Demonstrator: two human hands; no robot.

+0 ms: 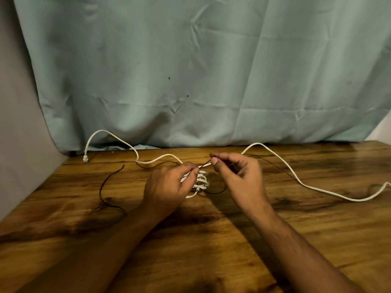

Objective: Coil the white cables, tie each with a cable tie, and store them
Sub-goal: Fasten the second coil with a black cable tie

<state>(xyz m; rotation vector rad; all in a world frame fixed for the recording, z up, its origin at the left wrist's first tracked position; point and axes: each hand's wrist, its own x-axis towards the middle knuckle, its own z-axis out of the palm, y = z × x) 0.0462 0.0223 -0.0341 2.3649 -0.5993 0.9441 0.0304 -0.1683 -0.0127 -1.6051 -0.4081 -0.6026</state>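
Note:
A small coil of white cable (pixel 201 181) lies at the middle of the wooden table (pixel 211 240). My left hand (pixel 169 185) grips the coil from the left. My right hand (pixel 237 172) pinches the end of a thin black tie (pixel 205 164) just above the coil, and the tie loops down under the coil on its right side. A long loose white cable (pixel 296 172) runs from behind my hands to the table's right edge. Another stretch of white cable (pixel 110 134) arches to the left and ends in a clear plug (pixel 85 159).
A second black tie (pixel 105 187) lies curved on the table to the left of my left arm. A pale green cloth (pixel 190 70) hangs behind the table's far edge. A grey wall (pixel 17 144) borders the left side.

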